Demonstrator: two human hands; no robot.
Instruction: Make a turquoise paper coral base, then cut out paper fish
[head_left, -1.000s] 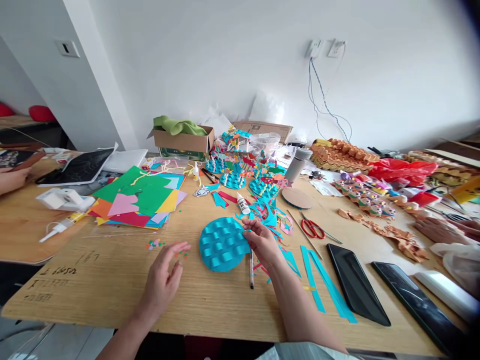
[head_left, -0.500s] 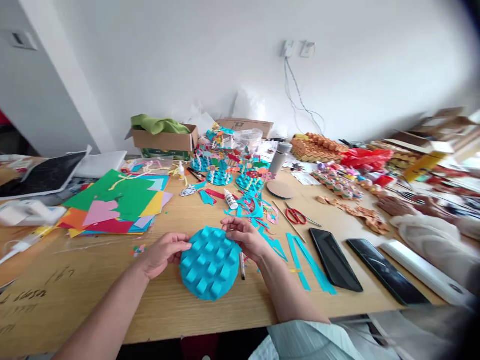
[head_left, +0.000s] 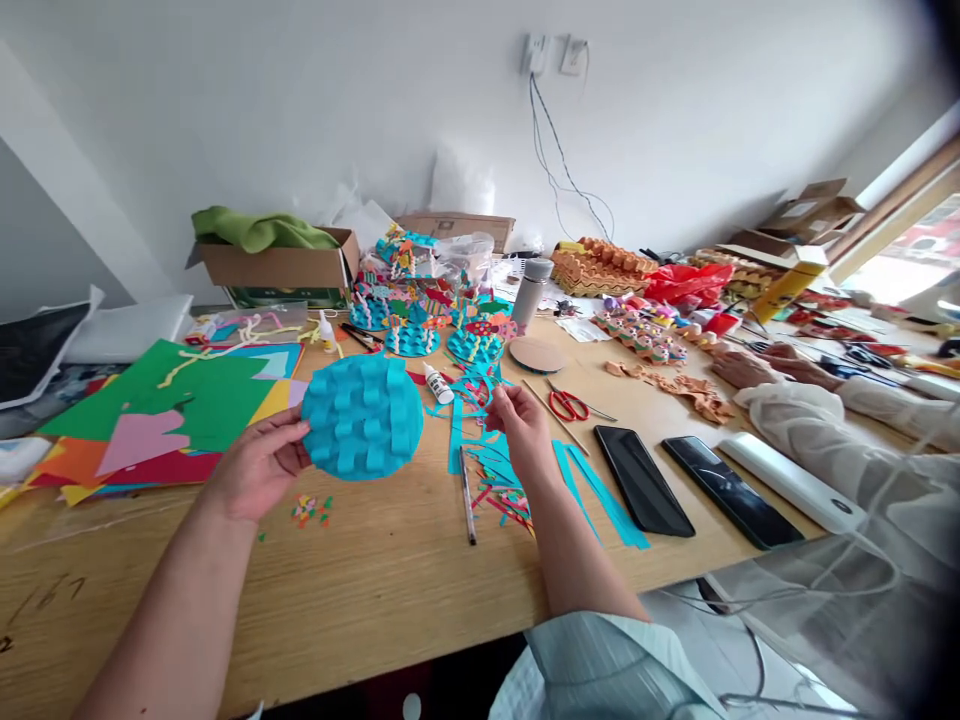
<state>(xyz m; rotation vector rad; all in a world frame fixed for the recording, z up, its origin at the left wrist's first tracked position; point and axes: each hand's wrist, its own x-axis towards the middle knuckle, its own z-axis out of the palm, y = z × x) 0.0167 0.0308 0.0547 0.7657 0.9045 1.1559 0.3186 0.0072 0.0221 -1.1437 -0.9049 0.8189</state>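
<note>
Bare wood along the near half of the surface [head_left: 375, 590], free for a pass from the left edge to the pen [head_left: 466, 495], with only a small scatter of confetti [head_left: 311, 510] on it. Hemmed on the left by the stack of coloured sheets [head_left: 172, 420]. Crowded right of the pen: blue strips [head_left: 600, 490], scissors [head_left: 568, 404], two black slabs [head_left: 643, 480] side by side, then a co-worker's sleeve [head_left: 810, 440]. Blocked at the back by paper models [head_left: 427, 310] and a cardboard box [head_left: 281, 268]. Middle taken up by the blue disc [head_left: 362, 417] in the left grip [head_left: 259, 465].
</note>
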